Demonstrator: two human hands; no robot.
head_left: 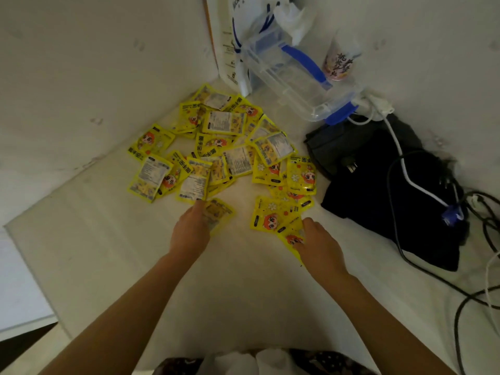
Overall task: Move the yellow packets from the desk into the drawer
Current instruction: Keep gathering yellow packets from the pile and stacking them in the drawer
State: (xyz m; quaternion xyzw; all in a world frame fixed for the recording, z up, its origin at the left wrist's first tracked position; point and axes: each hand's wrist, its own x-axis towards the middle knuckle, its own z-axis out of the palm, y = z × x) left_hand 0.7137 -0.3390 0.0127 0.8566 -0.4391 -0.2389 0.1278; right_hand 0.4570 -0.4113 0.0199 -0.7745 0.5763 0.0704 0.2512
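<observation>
On the desk [108, 266], both hands — left hand [190, 234], right hand [320, 247] — each grip yellow packets [216, 147].

Packets [216, 147] on desk [108, 253], left of cloth [378, 185]

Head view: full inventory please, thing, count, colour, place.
packets: many, overlapping so no exact count, yellow, desk centre
desk: one, white, fills the view
clear box: one, clear with blue clips, behind the packets
paper bag: one, white, far corner
bottle: one, pale pink label, right of the box
dark cloth: one pile, black and grey, right side
cables: several, black and white, over the cloth and right edge
left hand: on a packet at the pile's near edge
right hand: on the near-right packets
</observation>
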